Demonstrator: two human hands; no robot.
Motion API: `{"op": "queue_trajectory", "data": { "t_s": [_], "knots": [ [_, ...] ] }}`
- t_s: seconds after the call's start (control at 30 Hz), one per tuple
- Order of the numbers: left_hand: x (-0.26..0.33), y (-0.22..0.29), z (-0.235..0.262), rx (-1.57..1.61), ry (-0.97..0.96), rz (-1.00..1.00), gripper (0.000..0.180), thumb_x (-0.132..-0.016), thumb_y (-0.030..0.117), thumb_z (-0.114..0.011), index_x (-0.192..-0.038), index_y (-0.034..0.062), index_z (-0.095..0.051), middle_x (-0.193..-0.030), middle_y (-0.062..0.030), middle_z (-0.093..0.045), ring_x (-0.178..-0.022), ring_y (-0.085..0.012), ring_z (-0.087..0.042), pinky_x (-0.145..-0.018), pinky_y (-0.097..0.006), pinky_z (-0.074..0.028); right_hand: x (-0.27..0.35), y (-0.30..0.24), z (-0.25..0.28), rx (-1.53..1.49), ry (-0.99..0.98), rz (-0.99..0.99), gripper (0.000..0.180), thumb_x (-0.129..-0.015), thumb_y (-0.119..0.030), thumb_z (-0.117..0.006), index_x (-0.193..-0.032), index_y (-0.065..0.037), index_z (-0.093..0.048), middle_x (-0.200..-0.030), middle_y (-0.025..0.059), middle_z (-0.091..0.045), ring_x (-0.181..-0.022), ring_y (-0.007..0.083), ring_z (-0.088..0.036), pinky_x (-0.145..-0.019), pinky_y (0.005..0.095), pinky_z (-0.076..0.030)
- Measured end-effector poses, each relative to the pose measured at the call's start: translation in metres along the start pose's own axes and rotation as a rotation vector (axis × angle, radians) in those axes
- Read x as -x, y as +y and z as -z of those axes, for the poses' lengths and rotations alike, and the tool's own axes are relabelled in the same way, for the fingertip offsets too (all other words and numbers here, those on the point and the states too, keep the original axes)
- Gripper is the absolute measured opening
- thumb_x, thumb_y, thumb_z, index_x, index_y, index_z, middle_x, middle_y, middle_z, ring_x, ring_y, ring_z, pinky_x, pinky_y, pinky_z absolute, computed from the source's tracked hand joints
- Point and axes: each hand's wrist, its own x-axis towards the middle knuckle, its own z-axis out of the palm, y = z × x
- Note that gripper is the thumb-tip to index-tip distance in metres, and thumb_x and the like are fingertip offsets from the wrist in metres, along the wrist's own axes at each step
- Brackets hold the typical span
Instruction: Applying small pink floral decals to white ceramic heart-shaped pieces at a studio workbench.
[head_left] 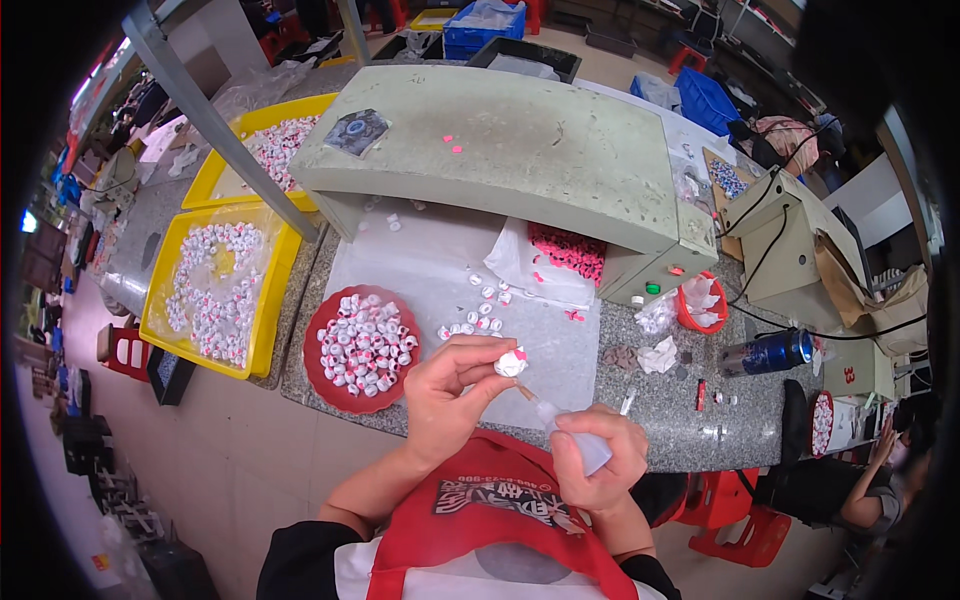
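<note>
Pinched between the thumb and fingers of my left hand (450,392) is a small white rounded piece with pink marks (511,362). My right hand (604,450) is closed round a translucent squeeze bottle (590,454), whose thin nozzle (527,393) points up at the piece; I cannot tell whether the tip touches it. Left of my hands, a red scalloped dish (316,378) holds many similar white pieces. Several loose white pieces (487,292) lie on the white paper (420,262) beyond my hands. Small pink parts (568,253) are heaped at the back right of that paper.
A pale metal hood (500,120) spans the bench behind the paper. Yellow trays (262,345) of pieces stand at left, beside a slanting metal post (215,120). On the right are a red basket (704,322), a blue bottle (768,352), and another person (880,490).
</note>
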Motion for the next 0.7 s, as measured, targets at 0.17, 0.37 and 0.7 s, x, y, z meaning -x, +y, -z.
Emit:
{"op": "queue_trajectory", "data": {
  "t_s": [0.17, 0.37, 0.7],
  "knots": [
    [-0.0025, 0.0008, 0.0024, -0.045, 0.009, 0.02, 0.029, -0.07, -0.016, -0.056, -0.098, -0.0081, -0.054, -0.103, -0.0176, -0.053, -0.095, -0.0212, -0.056, -0.081, -0.028, -0.05, -0.0082, -0.0006, 0.005, 0.063, -0.054, 0.055, 0.017, -0.064, 0.004, -0.062, -0.079, 0.001, -0.055, -0.064, 0.0087, -0.06, -0.048, 0.0185, -0.056, -0.043, 0.0258, -0.043],
    [-0.0051, 0.0, 0.0055, 0.073, -0.029, 0.132, 0.03, -0.071, -0.016, -0.056, -0.099, -0.0072, -0.051, -0.104, -0.0194, -0.056, -0.094, -0.0207, -0.058, -0.081, -0.028, -0.049, -0.0089, 0.0036, 0.0041, 0.065, -0.022, 0.089, 0.016, -0.064, 0.004, -0.062, -0.079, 0.001, -0.055, -0.063, 0.0084, -0.06, -0.046, 0.0178, -0.055, -0.042, 0.0255, -0.042],
    [-0.007, -0.0015, 0.0091, 0.27, -0.053, 0.329, 0.03, -0.07, -0.015, -0.056, -0.098, -0.005, -0.051, -0.104, -0.0192, -0.057, -0.094, -0.0202, -0.058, -0.078, -0.027, -0.05, -0.0043, 0.004, 0.0072, 0.027, -0.02, 0.043, 0.017, -0.064, 0.003, -0.062, -0.079, 0.001, -0.055, -0.06, 0.0093, -0.058, -0.044, 0.0183, -0.054, -0.041, 0.0259, -0.041]
  ]
}}
